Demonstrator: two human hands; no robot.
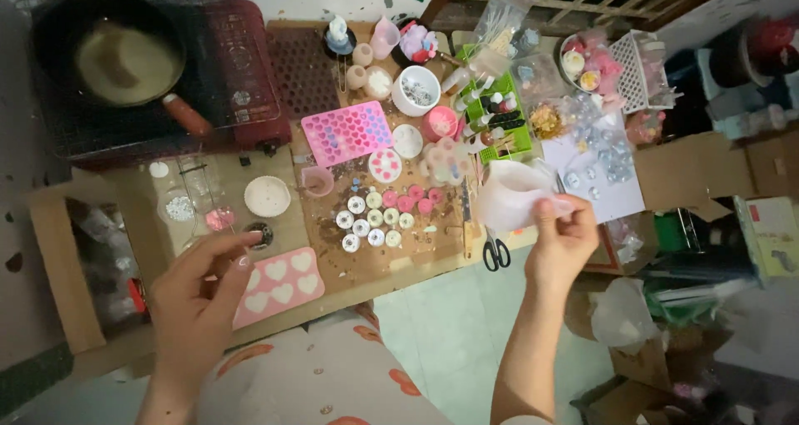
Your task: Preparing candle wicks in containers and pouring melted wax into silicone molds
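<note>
1. One dark pan [116, 50] holding pale wax is sitting on one red portable stove [241, 84] at the desk's ten o'clock corner.
2. The left hand [196, 296] is hovering over the wooden desk [333, 271] at seven o'clock, its fingers [237, 243] spreading loosely and pinching nothing.
3. Just to its right, at six o'clock, one pink heart mould [281, 285] is lying flat, showing five white hearts filled in; the thumb tip is resting at its left edge.
4. One white round dish [267, 196] is standing above that mould, at twelve o'clock from it.
5. At the desk's middle, one pink many-hole heart mould [345, 132] is lying tilted, and about fourteen small round candles [384, 215], white and pink, are sitting in loose rows below it.
6. One pair of black-handled scissors [496, 253] is lying at the desk's front edge, at five o'clock from the candles.
7. The right hand [562, 242] is lifting one soft white cup [508, 193] at three o'clock, fingers pinching its rim between thumb and forefinger.
8. One green tray [499, 121] of small bottles is sitting beyond, at one o'clock.
</note>
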